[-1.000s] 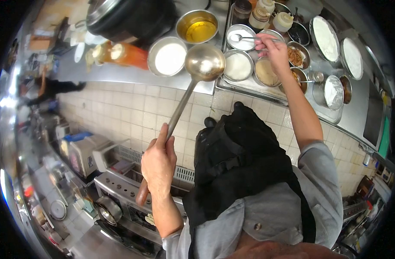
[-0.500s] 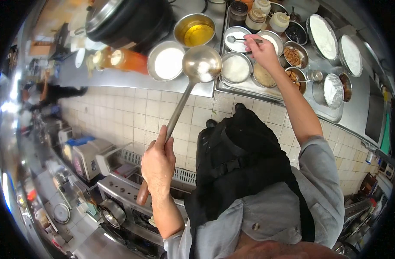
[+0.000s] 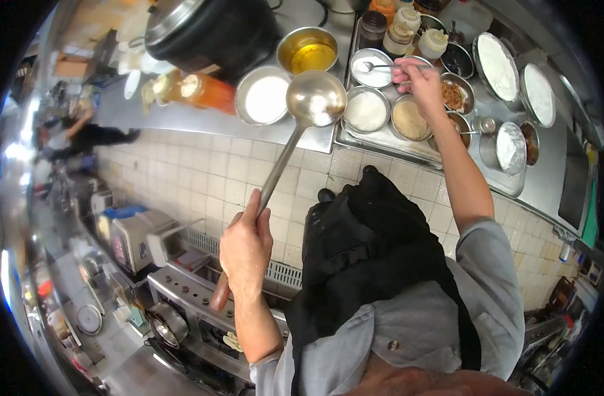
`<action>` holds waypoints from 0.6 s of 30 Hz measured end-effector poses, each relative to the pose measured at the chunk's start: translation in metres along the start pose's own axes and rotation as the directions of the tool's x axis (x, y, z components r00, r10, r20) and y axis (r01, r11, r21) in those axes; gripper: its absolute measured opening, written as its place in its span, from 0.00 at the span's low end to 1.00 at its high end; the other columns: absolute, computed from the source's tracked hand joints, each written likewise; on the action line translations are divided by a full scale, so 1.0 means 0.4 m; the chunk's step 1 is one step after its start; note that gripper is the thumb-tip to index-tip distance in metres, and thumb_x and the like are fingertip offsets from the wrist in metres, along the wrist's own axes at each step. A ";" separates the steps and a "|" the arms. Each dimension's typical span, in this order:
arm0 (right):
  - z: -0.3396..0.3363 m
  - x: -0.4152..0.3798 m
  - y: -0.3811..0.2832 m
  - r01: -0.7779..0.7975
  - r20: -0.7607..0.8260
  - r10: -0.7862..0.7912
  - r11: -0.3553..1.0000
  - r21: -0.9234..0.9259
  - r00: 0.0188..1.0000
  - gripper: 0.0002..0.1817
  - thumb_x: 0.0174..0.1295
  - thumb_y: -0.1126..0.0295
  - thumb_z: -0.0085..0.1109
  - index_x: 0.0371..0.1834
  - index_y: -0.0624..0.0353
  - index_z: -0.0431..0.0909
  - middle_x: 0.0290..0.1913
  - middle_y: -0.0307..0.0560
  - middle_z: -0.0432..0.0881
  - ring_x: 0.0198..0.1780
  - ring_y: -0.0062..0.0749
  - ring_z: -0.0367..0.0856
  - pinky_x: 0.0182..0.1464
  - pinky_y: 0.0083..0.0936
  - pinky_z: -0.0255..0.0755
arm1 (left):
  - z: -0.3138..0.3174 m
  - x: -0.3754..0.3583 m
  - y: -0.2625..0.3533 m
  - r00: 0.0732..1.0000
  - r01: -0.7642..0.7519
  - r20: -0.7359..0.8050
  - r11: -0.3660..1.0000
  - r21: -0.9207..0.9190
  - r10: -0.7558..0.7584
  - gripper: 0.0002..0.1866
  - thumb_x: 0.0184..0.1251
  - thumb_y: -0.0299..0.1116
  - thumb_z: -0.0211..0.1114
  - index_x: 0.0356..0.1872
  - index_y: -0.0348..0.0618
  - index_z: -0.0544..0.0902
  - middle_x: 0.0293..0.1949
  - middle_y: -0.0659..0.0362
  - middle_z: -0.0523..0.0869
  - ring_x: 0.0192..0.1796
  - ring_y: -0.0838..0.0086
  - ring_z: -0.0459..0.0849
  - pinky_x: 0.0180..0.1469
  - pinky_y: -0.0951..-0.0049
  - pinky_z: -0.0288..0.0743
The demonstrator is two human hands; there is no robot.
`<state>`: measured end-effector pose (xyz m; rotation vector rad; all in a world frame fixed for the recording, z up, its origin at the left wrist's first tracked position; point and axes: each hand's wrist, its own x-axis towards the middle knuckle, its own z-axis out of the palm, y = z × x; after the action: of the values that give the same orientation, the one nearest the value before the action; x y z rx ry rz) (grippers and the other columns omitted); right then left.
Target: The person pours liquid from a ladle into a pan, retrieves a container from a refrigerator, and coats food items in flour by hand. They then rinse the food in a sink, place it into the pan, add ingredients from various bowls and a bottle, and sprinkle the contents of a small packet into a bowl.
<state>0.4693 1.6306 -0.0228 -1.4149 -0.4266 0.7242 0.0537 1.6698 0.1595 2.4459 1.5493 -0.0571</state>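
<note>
My left hand (image 3: 247, 247) is closed round the long handle of a metal ladle (image 3: 316, 99), whose bowl is over the counter's front edge, beside a bowl of white contents (image 3: 263, 96). Between the fingers of my right hand (image 3: 417, 80) is a small spoon (image 3: 374, 66), its tip over a metal bowl of white powder (image 3: 361, 74). Nearer the tray's front edge are a bowl of off-white powder (image 3: 367, 111) and a bowl of tan powder (image 3: 411, 120). What the ladle holds, if anything, is hard to tell through the glare.
A bowl of yellow oil (image 3: 308, 58) and a large black pot (image 3: 213, 36) stand at the back left. Squeeze bottles (image 3: 398, 38) are behind the powders. Large white-filled containers (image 3: 497, 65) stand to the right. A co-worker (image 3: 77, 135) is at the far left.
The counter and its bowls sit slightly farther right and lower in view. The spoon's tip has shifted within the white powder bowl. Both hands keep their holds.
</note>
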 end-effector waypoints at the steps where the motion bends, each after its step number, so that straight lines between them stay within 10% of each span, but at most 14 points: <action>1: 0.004 -0.018 -0.027 0.000 0.024 0.000 1.000 0.004 1.000 0.14 0.74 0.67 0.52 0.52 0.64 0.82 0.43 0.48 0.87 0.38 0.24 0.84 0.36 0.20 0.78 | -0.001 0.004 0.001 1.000 -0.015 0.004 1.000 -0.006 0.015 0.18 0.70 0.36 0.64 0.61 0.54 0.82 0.32 0.46 0.87 0.35 0.48 0.86 0.38 0.52 0.80; 8: 0.059 -0.153 -0.096 0.118 0.216 -0.112 0.993 -0.015 0.970 0.14 0.72 0.66 0.57 0.52 0.65 0.82 0.43 0.49 0.87 0.38 0.25 0.84 0.35 0.22 0.79 | 0.008 0.041 0.015 0.994 -0.112 0.002 0.994 -0.013 0.112 0.18 0.70 0.36 0.64 0.60 0.54 0.82 0.33 0.47 0.87 0.36 0.48 0.86 0.39 0.52 0.80; 14: -0.054 -0.154 -0.046 -0.017 -0.020 0.025 0.946 0.325 0.999 0.16 0.72 0.63 0.59 0.54 0.64 0.81 0.45 0.49 0.87 0.39 0.25 0.86 0.35 0.23 0.81 | 0.007 0.059 0.012 0.992 -0.108 0.059 0.993 -0.055 0.111 0.18 0.69 0.35 0.65 0.60 0.53 0.82 0.32 0.48 0.86 0.37 0.49 0.86 0.39 0.53 0.80; 18: -0.039 -0.153 -0.059 0.022 -0.146 0.001 0.987 0.157 0.989 0.18 0.72 0.60 0.58 0.55 0.63 0.81 0.47 0.48 0.87 0.41 0.25 0.85 0.37 0.25 0.82 | 0.014 0.062 -0.004 0.994 -0.106 0.034 0.992 -0.066 0.108 0.18 0.69 0.35 0.65 0.59 0.51 0.83 0.30 0.47 0.86 0.35 0.50 0.86 0.38 0.54 0.79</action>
<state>0.4403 1.5779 0.0074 -1.3052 -0.2562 0.6272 0.0636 1.6911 0.1496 2.4587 1.3801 -0.0339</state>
